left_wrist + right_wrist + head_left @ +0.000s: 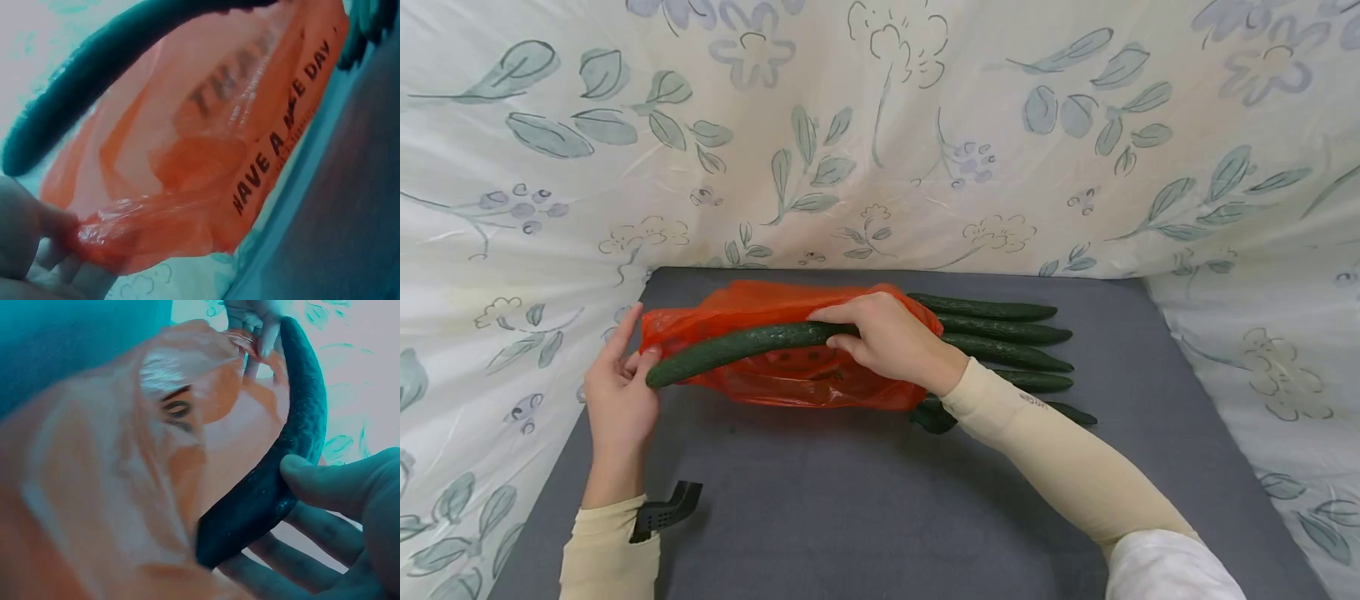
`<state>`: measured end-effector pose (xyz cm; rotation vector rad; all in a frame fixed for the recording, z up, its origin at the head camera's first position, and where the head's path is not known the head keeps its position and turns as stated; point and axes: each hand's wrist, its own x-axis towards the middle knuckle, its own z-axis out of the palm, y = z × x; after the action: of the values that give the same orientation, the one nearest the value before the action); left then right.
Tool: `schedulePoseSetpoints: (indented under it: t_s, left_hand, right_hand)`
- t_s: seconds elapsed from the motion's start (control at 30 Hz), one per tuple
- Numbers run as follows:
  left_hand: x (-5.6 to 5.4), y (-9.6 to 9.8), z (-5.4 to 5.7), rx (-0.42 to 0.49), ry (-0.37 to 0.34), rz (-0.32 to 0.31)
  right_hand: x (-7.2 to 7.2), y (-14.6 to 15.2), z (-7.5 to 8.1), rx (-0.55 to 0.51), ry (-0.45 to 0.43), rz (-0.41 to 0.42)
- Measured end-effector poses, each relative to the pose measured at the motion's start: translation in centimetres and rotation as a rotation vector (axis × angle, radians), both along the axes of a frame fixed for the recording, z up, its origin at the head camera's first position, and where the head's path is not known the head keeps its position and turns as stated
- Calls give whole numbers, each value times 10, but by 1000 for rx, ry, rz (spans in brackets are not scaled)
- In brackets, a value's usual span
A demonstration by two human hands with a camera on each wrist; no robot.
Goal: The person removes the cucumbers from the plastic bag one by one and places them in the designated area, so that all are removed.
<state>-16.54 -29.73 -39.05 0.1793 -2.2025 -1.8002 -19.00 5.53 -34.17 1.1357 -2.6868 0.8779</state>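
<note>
My right hand (891, 342) grips a long, curved dark green cucumber (737, 346) near its right end, thumb on one side and fingers on the other in the right wrist view. The cucumber slants across the front of a thin red plastic bag (790, 387), its left tip beside my left hand (621, 408). In the left wrist view, my left thumb and fingers (56, 228) pinch the edge of the bag (181, 162), which spreads open and bears black printed letters. The right wrist view shows the cucumber's near end (219, 544) against the crinkled plastic.
Several more cucumbers (1007, 332) lie side by side at the bag's right, partly hidden by it and my right forearm. A grey table top (850, 508) lies beneath, with floral-printed cloth (880, 192) behind and at both sides. A black strap piece (673, 504) sticks out from my left wrist.
</note>
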Motion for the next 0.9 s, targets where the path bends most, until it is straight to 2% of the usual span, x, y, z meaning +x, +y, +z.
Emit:
schedulePoseSetpoints:
  t_s: [0.07,0.23,0.33,0.43,0.53,0.63,0.77,0.8,0.87,0.9]
  left_hand:
    - [1,1,1,133,-2,-34]
    - [5,8,-1,163,70,-39]
    - [5,17,-2,118,69,-27]
    - [3,24,-3,-13,20,-34]
    - [1,26,-5,-140,14,-54]
    - [1,24,-7,-24,34,-70]
    - [2,21,-9,4,86,-20]
    - [3,20,-10,-19,108,-4]
    - [3,20,-11,47,152,-6]
    - [3,20,-11,123,184,-26]
  right_hand:
    - [-1,-1,1,-37,-8,9]
    - [0,-8,6,-107,-21,26]
    - [2,-15,8,-127,-27,62]
    - [5,-21,11,-132,-28,96]
    - [7,-24,11,-125,-11,99]
    - [9,-23,11,-114,-1,90]
    - [14,-19,10,-110,-3,77]
    - [16,-18,10,-110,0,73]
    - [20,-15,11,-109,1,68]
    - [23,-14,11,-106,3,67]
